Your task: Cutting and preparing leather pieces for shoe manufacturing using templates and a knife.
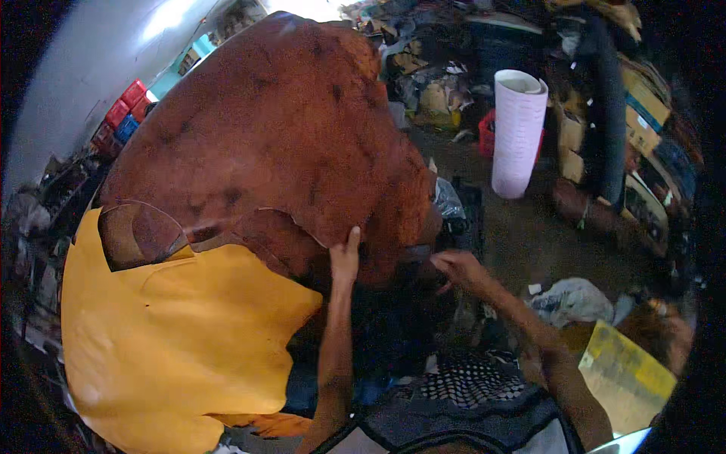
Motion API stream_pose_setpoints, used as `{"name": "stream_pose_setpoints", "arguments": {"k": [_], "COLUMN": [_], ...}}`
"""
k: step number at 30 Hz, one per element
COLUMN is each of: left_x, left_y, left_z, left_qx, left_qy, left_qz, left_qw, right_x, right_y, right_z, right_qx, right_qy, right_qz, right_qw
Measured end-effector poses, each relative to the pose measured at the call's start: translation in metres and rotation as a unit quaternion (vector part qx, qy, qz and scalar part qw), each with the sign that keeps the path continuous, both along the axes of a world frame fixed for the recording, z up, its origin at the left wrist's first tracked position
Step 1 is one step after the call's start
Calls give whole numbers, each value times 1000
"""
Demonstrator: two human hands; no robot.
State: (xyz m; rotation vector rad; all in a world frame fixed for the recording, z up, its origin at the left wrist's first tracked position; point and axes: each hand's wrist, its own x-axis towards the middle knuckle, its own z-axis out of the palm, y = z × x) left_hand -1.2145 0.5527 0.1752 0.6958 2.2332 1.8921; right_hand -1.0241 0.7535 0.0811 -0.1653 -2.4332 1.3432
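A large reddish-brown leather hide (280, 129) with dark blotches spreads over the work surface, its near edge cut in curves. My left hand (345, 259) grips that near edge, thumb on top and the other fingers hidden underneath. To the right of the hide, my right hand (460, 272) is held with its fingers drawn together; whatever they may hold is too dark to make out. A yellow leather hide (189, 325) lies at the near left, partly under the brown one and hanging toward me. A dark-edged cut piece (140, 238) shows where the two hides meet.
A rolled white-lilac sheet (519, 135) stands upright at the right, beside a red crate (488, 132). Cardboard boxes (643, 113) and a dark roll (605, 113) are farther right. A yellowish board (628, 374) is at the lower right. Red crates (128, 102) line the left wall.
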Motion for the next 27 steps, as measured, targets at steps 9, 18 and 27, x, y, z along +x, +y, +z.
{"name": "stream_pose_setpoints", "arguments": {"k": [9,18,27], "left_x": [58,102,83], "left_y": [49,37,-48], "left_z": [9,18,13], "left_qx": [11,103,14], "left_qy": [-107,-221,-182], "left_qz": [95,141,145], "left_qw": [990,960,972], "right_x": [-157,-290,-297], "right_y": [119,216,190], "right_z": [72,127,151], "right_qx": [76,-160,-386], "right_qy": [202,28,51], "right_qz": [-83,4,149], "right_qw": [973,987,909]}}
